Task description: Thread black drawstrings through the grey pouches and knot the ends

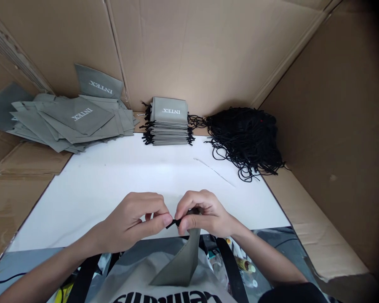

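Observation:
Near the front edge of the white board, a black cord (pixel 173 223) runs between my two hands. My left hand (pixel 142 215) pinches its free end between thumb and forefinger. My right hand (pixel 205 212) is closed on the cord close by, where it meets the corner of a grey fabric pouch (pixel 181 265). The pouch hangs down from my right fingers over my lap. Whether the cord is knotted is hidden by the fingertips.
Loose grey pouches marked INTEX (pixel 78 118) lie heaped at the left. A neat stack of corded pouches (pixel 170 122) stands at the back middle. Black cords (pixel 246 139) are piled at the right. A thin wire tool (pixel 214 171) lies on the white board (pixel 129 168). Cardboard walls (pixel 208 54) surround it.

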`<state>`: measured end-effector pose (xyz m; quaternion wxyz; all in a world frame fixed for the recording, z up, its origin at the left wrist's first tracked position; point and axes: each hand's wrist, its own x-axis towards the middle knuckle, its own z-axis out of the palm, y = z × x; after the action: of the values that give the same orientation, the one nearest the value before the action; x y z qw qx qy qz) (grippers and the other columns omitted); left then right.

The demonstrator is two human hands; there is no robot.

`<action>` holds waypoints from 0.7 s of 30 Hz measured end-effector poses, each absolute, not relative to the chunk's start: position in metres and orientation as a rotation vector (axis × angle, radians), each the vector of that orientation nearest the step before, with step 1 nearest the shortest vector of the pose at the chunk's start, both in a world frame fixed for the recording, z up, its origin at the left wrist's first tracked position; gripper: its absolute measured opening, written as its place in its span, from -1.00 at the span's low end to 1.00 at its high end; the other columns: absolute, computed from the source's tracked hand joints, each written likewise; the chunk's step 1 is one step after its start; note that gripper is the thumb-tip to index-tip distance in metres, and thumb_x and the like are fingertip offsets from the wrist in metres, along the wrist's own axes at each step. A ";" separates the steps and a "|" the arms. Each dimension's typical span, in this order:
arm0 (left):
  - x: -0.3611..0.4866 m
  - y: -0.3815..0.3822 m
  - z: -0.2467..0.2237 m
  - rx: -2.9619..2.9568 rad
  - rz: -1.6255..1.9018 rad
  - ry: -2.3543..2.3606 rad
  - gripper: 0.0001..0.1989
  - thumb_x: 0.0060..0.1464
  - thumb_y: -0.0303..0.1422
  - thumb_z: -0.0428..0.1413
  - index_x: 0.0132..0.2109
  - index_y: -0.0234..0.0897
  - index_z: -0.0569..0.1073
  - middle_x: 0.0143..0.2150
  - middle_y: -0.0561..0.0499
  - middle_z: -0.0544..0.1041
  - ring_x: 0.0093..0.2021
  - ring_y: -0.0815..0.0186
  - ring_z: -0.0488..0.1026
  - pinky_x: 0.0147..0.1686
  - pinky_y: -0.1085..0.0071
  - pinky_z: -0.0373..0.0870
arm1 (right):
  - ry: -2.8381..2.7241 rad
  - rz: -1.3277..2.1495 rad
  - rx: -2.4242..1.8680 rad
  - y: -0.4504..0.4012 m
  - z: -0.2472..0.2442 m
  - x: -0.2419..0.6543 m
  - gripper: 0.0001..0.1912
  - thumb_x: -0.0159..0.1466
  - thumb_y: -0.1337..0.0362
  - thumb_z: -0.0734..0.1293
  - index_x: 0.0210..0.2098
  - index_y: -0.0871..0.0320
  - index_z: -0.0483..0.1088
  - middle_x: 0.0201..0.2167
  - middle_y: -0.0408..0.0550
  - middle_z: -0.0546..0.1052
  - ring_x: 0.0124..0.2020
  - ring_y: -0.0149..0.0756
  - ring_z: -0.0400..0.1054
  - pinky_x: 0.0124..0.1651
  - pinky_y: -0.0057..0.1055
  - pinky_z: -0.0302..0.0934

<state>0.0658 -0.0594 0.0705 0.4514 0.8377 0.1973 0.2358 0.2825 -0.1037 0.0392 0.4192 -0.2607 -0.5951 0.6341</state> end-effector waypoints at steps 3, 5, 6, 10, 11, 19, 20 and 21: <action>0.065 -0.061 0.067 2.066 0.604 0.503 -0.72 0.28 -0.41 0.00 -0.44 -0.29 0.36 -0.54 0.12 0.27 -0.53 0.46 0.20 -0.52 0.52 0.15 | -1.463 1.558 -0.658 -0.105 0.038 0.282 -0.84 0.27 0.28 0.43 -0.25 0.22 0.40 -0.52 -0.13 0.55 -0.52 -0.45 0.43 -0.50 -0.57 0.27; 0.065 -0.062 0.066 2.076 0.624 0.507 -0.73 0.28 -0.41 0.00 -0.43 -0.29 0.36 -0.54 0.12 0.28 -0.53 0.46 0.19 -0.52 0.52 0.14 | -1.466 1.533 -0.650 -0.106 0.039 0.282 -0.87 0.28 0.30 0.42 -0.25 0.22 0.40 -0.52 -0.14 0.54 -0.52 -0.46 0.42 -0.47 -0.57 0.28; 0.065 -0.062 0.066 2.080 0.628 0.508 -0.74 0.28 -0.41 0.00 -0.42 -0.29 0.36 -0.53 0.12 0.29 -0.53 0.46 0.19 -0.51 0.52 0.14 | -1.472 1.523 -0.645 -0.106 0.040 0.282 -0.89 0.29 0.32 0.41 -0.25 0.21 0.40 -0.52 -0.15 0.53 -0.51 -0.47 0.42 -0.45 -0.57 0.29; 0.064 -0.058 0.069 2.036 0.523 0.545 -0.74 0.32 -0.34 -0.01 -0.37 -0.28 0.40 -0.50 0.12 0.34 -0.51 0.46 0.24 -0.49 0.53 0.16 | -1.508 1.471 -0.650 -0.104 0.042 0.285 -0.95 0.32 0.38 0.37 -0.22 0.21 0.41 -0.49 -0.15 0.54 -0.47 -0.48 0.42 -0.38 -0.56 0.31; 0.064 -0.056 0.069 2.007 0.462 0.557 -0.73 0.33 -0.31 -0.02 -0.34 -0.27 0.42 -0.47 0.11 0.38 -0.48 0.45 0.28 -0.46 0.53 0.18 | -1.516 1.457 -0.659 -0.103 0.041 0.285 -0.95 0.32 0.38 0.37 -0.22 0.21 0.41 -0.49 -0.15 0.54 -0.46 -0.48 0.42 -0.36 -0.56 0.31; 0.073 -0.049 0.059 1.718 0.261 0.489 -0.59 0.31 -0.08 -0.03 -0.29 -0.31 0.49 -0.39 0.02 0.51 -0.37 0.38 0.41 -0.33 0.49 0.30 | -1.585 1.443 -0.719 -0.099 0.040 0.291 -0.93 0.31 0.34 0.38 -0.25 0.20 0.40 -0.44 -0.12 0.57 -0.40 -0.44 0.47 -0.35 -0.54 0.32; 0.075 -0.050 0.059 1.699 0.262 0.486 -0.59 0.31 -0.11 -0.02 -0.31 -0.32 0.50 -0.42 0.03 0.51 -0.40 0.39 0.40 -0.36 0.50 0.29 | -1.592 1.452 -0.732 -0.100 0.041 0.291 -0.92 0.30 0.34 0.39 -0.26 0.20 0.40 -0.44 -0.12 0.58 -0.41 -0.44 0.47 -0.36 -0.55 0.31; 0.077 -0.051 0.059 1.686 0.270 0.484 -0.60 0.32 -0.14 -0.02 -0.33 -0.32 0.50 -0.46 0.05 0.50 -0.43 0.42 0.39 -0.38 0.52 0.27 | -1.589 1.465 -0.750 -0.100 0.042 0.292 -0.90 0.29 0.33 0.40 -0.25 0.20 0.40 -0.44 -0.12 0.58 -0.42 -0.44 0.46 -0.36 -0.54 0.30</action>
<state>0.0766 -0.0506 0.0588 0.6316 0.7365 0.2116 0.1178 0.2917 -0.1001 0.0423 0.4141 -0.2983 -0.6323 0.5829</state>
